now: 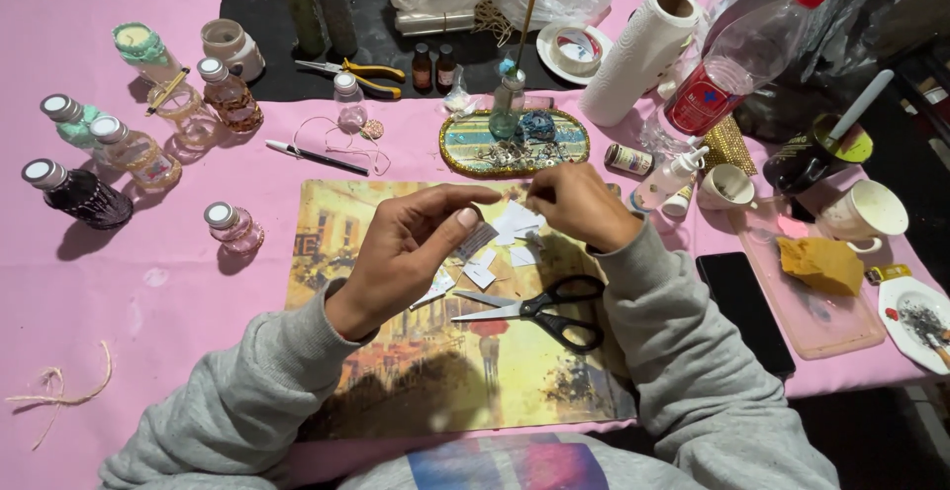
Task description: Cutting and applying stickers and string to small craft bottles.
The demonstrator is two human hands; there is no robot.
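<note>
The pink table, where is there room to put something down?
The table is bare at the lower left, between the small pink bottle, the twine and the grey left sleeve. It is crowded along the top with bottles and on the right around the cups and phone.

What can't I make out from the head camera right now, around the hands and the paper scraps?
- Head view: what the right hand pinches; its own curled fingers hide it.
- Head view: the print on the paper scrap at the left hand; too small and blurred.
- Head view: part of the picture mat; hands, sleeves and scissors cover it.
- Head view: the white dish; cut off by the right edge.
</note>
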